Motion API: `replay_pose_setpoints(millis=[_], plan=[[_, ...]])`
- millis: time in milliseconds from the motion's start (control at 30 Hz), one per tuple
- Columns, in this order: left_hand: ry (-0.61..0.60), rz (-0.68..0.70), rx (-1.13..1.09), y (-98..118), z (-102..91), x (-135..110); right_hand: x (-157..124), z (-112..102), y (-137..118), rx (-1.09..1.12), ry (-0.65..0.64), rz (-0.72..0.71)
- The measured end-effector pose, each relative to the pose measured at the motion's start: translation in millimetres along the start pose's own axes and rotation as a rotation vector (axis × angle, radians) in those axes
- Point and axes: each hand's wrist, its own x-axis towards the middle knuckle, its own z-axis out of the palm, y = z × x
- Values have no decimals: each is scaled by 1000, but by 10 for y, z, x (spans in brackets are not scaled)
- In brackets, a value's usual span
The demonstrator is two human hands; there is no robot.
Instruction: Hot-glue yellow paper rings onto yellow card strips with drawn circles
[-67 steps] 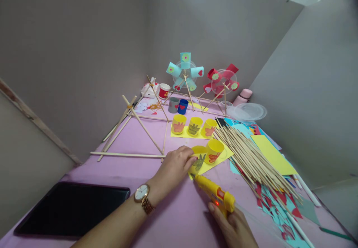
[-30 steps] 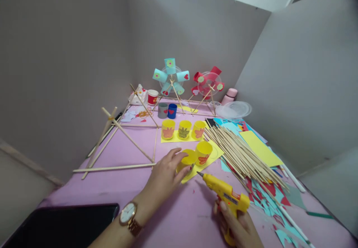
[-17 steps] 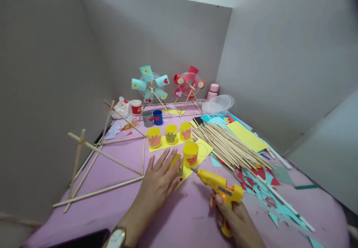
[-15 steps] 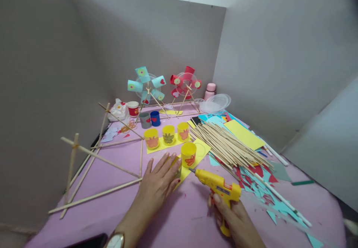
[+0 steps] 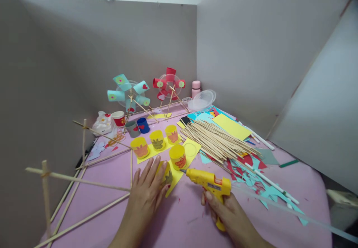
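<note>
My right hand [image 5: 223,210] is closed round the handle of a yellow hot glue gun [image 5: 208,181]. Its nozzle points left, at the base of an upright yellow paper cup [image 5: 178,157] with a red butterfly on its front. Just left of that cup, my left hand [image 5: 148,188] reaches over another yellow paper cup [image 5: 167,175] with a dark cut-out, thumb in front and fingers along its far side, partly hiding it. Both cups stand on a yellow paper strip [image 5: 191,149] with a drawn circle at its free end.
Several decorated yellow cups [image 5: 158,141] stand on a second strip behind. A stick frame [image 5: 84,181] lies left; bamboo sticks [image 5: 218,138] and paper scraps [image 5: 263,181] lie right. Two pinwheel-like models, blue [image 5: 130,93] and red [image 5: 169,84], stand at the back.
The view has turned to the right, so everything sits further left in the picture. Both hands keep nearly the same places, with the glue gun's nozzle still by the butterfly cup's base.
</note>
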Motion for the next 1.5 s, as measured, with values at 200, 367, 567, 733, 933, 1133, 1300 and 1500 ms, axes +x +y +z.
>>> replay_pose_setpoints(millis=[200,367,567,733,933,1133,1300,1500], plan=[[-38,38,-39,18,-3,38,10,-6,-29,-9,2,-28],[-65,30,-81,16,7,39,30,-30,-11,-8,7,-71],[-38,37,-82,7,9,40,54,-46,-29,45,91,-108],[14,65,-83,4,3,43,77,-86,-57,66,104,-130],[38,39,-52,-54,-14,26,76,-117,-101,127,143,-116],[-267,-13,-43,-110,-77,19,50,-137,-128,199,131,-122],[-221,-40,-54,-29,-280,351,38,-171,-200,303,156,-134],[-411,-139,-88,188,-409,1094,23,-218,-267,388,150,-141]])
